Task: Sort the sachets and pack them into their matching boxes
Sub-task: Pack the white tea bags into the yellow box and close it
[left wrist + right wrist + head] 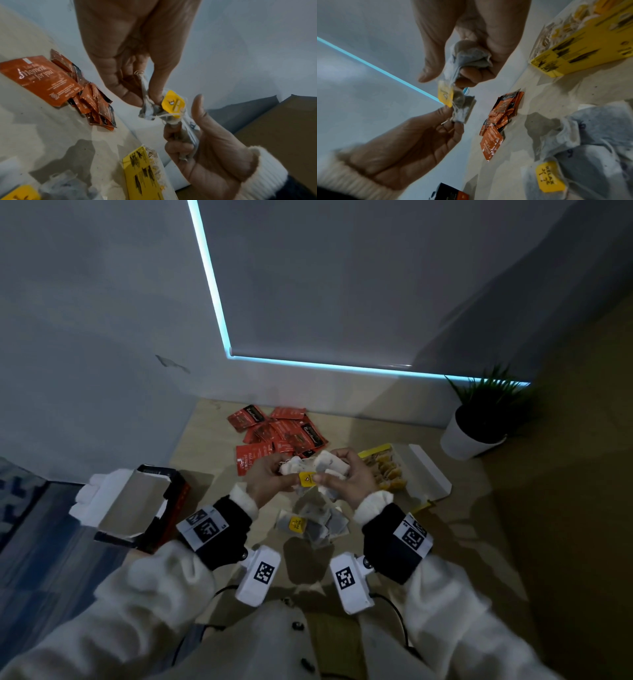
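Over the middle of the table, my left hand (pixel 274 479) and right hand (pixel 337 474) both hold white paper tea bags (pixel 325 463) joined by string to a yellow tag (pixel 307 479). In the left wrist view my left hand (pixel 144 97) pinches one crumpled tea bag (pixel 149 108) beside the tag (pixel 173 102). My right hand (pixel 450 78) grips a bunched tea bag (pixel 469 56). Below the hands lies a loose pile of tea bags (pixel 313 522). Red sachets (pixel 277 433) lie farther back. An open yellow box (pixel 404 470) holding tea bags stands to the right, and an open red and black box (pixel 144 505) to the left.
A potted plant (pixel 479 419) in a white pot stands at the back right corner. A wall and a window blind close the far side of the table (pixel 376 433). The red and black box sits at the table's left edge.
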A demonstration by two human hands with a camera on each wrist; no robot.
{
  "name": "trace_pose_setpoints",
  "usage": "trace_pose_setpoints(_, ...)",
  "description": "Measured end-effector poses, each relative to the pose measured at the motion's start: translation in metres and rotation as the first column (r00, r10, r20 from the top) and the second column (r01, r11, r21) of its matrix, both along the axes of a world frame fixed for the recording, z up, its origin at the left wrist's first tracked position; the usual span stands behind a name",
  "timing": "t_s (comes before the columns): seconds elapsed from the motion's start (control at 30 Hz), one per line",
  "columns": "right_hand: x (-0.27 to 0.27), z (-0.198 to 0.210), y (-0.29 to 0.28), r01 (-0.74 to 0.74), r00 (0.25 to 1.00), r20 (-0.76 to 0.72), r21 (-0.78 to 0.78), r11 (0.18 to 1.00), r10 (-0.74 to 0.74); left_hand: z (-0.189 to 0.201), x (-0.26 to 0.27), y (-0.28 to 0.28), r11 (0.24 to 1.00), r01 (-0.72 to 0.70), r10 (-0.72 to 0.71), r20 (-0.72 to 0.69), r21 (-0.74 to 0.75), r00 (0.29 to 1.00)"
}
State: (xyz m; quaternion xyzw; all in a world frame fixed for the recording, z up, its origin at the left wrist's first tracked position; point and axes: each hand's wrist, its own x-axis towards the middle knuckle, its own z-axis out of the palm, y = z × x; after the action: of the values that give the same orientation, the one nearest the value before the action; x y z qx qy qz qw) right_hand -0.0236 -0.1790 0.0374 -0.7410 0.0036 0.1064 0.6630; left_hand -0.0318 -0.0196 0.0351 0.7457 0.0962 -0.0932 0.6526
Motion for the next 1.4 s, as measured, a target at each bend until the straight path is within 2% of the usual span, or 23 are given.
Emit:
trace_pose_setpoints(0.07,0.000,0.001,0.000,-0.028,1.000,-0.014,-0.012,1.000,0.028,-0.002,0.002,0.001,1.000,0.005,-0.006,-0.013,-0.024,1.000)
trace_pose_setpoints(0.17,0.003,0.002,-0.005,-0.005,1.000,-0.004,0.012,1.000,0.005,-0.002,0.001,0.003,0.974,0.010,-0.031,-0.087,-0.224,0.996)
trace_pose_setpoints(0.33,0.004,0.016,-0.019,0.019,1.000,0.015,0.036,0.999,-0.020,-0.004,0.002,0.016,0.855,-0.159,0.036,-0.250,-0.493,0.968)
trace_pose_setpoints(0.43,-0.003,0.025,-0.024,-0.145,0.987,0.061,-0.082,0.986,0.150,0.002,0.004,0.025,0.758,-0.272,0.009,-0.408,-0.593,0.913)
trace_pose_setpoints(0.47,-0.004,0.027,-0.024,-0.230,0.966,0.079,-0.179,0.957,0.247,0.002,0.004,0.028,0.763,-0.258,-0.050,-0.452,-0.593,0.891)
trace_pose_setpoints(0.53,-0.007,0.030,-0.022,-0.373,0.903,0.061,-0.380,0.846,0.425,0.004,0.003,0.028,0.765,-0.144,-0.219,-0.463,-0.628,0.859)
trace_pose_setpoints(0.6,-0.006,0.034,-0.018,-0.435,0.864,0.024,-0.468,0.769,0.504,0.003,0.000,0.021,0.746,-0.053,-0.331,-0.439,-0.663,0.836)
trace_pose_setpoints(0.67,-0.004,0.040,-0.013,-0.458,0.849,0.016,-0.477,0.750,0.529,0.007,-0.006,0.007,0.750,-0.028,-0.358,-0.441,-0.661,0.823)
trace_pose_setpoints(0.73,0.000,0.046,-0.008,-0.471,0.835,0.010,-0.504,0.724,0.550,0.007,-0.010,-0.003,0.754,-0.080,-0.334,-0.485,-0.652,0.808)
trace_pose_setpoints(0.8,0.006,0.048,-0.006,-0.492,0.810,-0.027,-0.574,0.654,0.586,0.003,-0.012,-0.006,0.752,-0.120,-0.352,-0.549,-0.648,0.758)
trace_pose_setpoints(0.93,0.018,0.042,0.000,-0.555,0.753,-0.168,-0.682,0.477,0.636,-0.009,-0.016,-0.008,0.766,-0.096,-0.412,-0.600,-0.636,0.686)
trace_pose_setpoints(1.0,0.022,0.037,0.001,-0.567,0.749,-0.205,-0.691,0.449,0.630,-0.009,-0.018,-0.011,0.750,-0.075,-0.440,-0.581,-0.657,0.684)
trace_pose_setpoints(1.03,0.023,0.034,0.000,-0.564,0.759,-0.204,-0.681,0.466,0.619,-0.010,-0.018,-0.011,0.736,-0.055,-0.460,-0.557,-0.675,0.692)
trace_pose_setpoints(1.17,0.028,0.021,-0.007,-0.507,0.837,-0.152,-0.579,0.639,0.526,-0.009,-0.016,-0.005,0.700,-0.008,-0.496,-0.495,-0.714,0.714)
trace_pose_setpoints(1.23,0.029,0.018,-0.010,-0.401,0.907,-0.130,-0.564,0.722,0.402,-0.010,-0.017,-0.003,0.674,-0.018,-0.495,-0.470,-0.739,0.731)
trace_pose_setpoints(1.3,0.028,0.019,-0.013,-0.251,0.963,-0.061,-0.564,0.787,0.264,-0.012,-0.015,-0.002,0.685,-0.033,-0.468,-0.474,-0.728,0.746)
trace_pose_setpoints(1.4,0.019,0.029,-0.012,-0.093,0.969,0.135,-0.572,0.815,0.205,-0.015,-0.013,-0.003,0.682,-0.058,-0.445,-0.477,-0.729,0.758)
